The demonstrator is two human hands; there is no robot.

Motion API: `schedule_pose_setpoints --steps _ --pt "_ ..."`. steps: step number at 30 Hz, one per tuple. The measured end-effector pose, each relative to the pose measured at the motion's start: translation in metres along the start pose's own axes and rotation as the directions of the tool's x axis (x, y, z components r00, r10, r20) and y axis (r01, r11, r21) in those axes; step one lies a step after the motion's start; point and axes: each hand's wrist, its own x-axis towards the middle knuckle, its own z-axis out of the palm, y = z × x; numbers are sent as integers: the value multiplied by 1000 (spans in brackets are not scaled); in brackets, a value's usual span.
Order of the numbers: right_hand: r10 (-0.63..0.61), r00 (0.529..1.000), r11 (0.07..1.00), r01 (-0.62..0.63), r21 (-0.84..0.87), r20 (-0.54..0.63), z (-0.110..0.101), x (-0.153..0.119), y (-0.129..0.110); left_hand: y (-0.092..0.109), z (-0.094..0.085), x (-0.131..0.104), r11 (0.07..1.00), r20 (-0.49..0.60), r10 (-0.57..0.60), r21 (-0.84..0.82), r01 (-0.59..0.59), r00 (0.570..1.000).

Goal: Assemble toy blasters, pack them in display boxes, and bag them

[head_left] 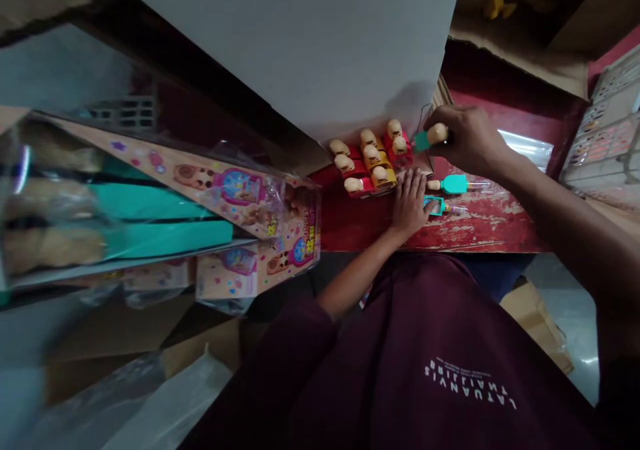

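My right hand point(467, 137) pinches a teal toy point(423, 141) by its beige, rounded head and tilts it above the red table. My left hand point(411, 202) lies with fingers stretched out, beside a cluster of red and yellow toys point(373, 157) with similar beige heads. Its thumb reaches to a small teal-framed piece point(435, 205) with a clear tube end. Just above that piece rests another teal toy point(454, 184), with a beige knob and a clear stem. What the left palm covers is hidden.
On the left, a large display box point(240, 190) in clear wrap holds big teal toys. A tall white panel point(320, 43) rises behind the cluster. To the right are a white plastic basket point(605, 123) and a clear plastic sleeve point(527, 149). Cardboard point(537, 327) stands below the table.
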Motion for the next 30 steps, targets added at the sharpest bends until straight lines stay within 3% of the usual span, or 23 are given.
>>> schedule_pose_setpoints --steps 5,11,18,24,26,30 --pt "3 999 999 -1 -53 43 30 12 20 -8 3 -14 999 -12 31 -28 -31 999" --pt "27 999 996 -23 -91 45 37 4 23 -9 7 -13 999 4 13 -52 -13 1000" --pt "66 996 996 -63 -61 53 51 22 44 -10 6 -16 999 -1 13 -52 -13 1000" --pt "105 981 978 -71 -198 165 54 24 29 -11 8 -19 999 -1 36 -10 -36 999" --pt "104 987 975 -77 -209 121 55 13 22 -11 9 -20 999 -7 39 -7 -39 999" --pt "41 994 987 -55 -152 -98 61 -6 20 -11 13 -20 999 -27 41 -18 -41 999"
